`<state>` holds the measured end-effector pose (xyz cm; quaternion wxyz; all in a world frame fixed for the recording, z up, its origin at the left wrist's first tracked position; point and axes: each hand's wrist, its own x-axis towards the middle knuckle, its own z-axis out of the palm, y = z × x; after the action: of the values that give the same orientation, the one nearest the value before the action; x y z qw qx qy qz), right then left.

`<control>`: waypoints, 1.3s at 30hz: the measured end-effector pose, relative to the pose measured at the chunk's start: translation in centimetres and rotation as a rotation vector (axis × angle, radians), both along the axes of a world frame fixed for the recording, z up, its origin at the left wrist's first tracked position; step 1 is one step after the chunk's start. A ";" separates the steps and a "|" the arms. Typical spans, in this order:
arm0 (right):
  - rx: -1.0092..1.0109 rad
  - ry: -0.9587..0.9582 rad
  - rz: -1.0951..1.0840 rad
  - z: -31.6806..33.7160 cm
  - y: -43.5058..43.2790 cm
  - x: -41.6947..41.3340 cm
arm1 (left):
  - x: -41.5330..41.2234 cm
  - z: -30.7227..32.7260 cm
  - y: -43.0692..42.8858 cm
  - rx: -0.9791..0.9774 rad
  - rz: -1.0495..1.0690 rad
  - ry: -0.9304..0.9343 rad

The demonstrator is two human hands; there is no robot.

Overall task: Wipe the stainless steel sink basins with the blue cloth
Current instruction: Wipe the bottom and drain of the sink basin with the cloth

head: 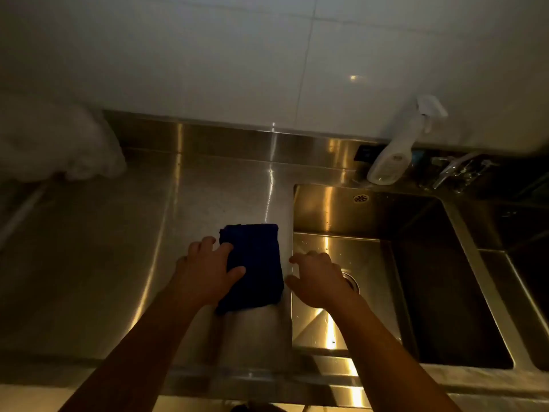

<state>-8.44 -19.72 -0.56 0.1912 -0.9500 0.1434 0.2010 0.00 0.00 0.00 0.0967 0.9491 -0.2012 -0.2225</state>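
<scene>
A folded dark blue cloth [255, 264] lies flat on the steel counter just left of the sink. My left hand [208, 270] rests on the cloth's left edge, with the thumb and fingers pressed on it. My right hand [319, 278] hovers with its fingers spread, right of the cloth, over the left rim of the near sink basin [383, 221], holding nothing. The drain [350, 282] is partly hidden behind that hand. A second basin [525, 233] shows at the far right, dark.
A white spray bottle [401, 147] leans on the back ledge behind the sink. Taps [454, 171] stand to its right. A white crumpled plastic bag [59, 147] lies at the back left of the counter [89, 263]. A tiled wall rises behind.
</scene>
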 end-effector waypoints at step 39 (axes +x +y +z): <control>0.066 -0.209 -0.091 -8.8 6.6 4.1 | 3.9 -3.6 -3.9 -0.039 0.007 0.024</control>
<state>-4.30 -13.16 -9.35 0.2453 -0.9515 0.1587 0.0966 3.90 -3.93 -3.63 0.1185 0.9449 -0.2012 -0.2294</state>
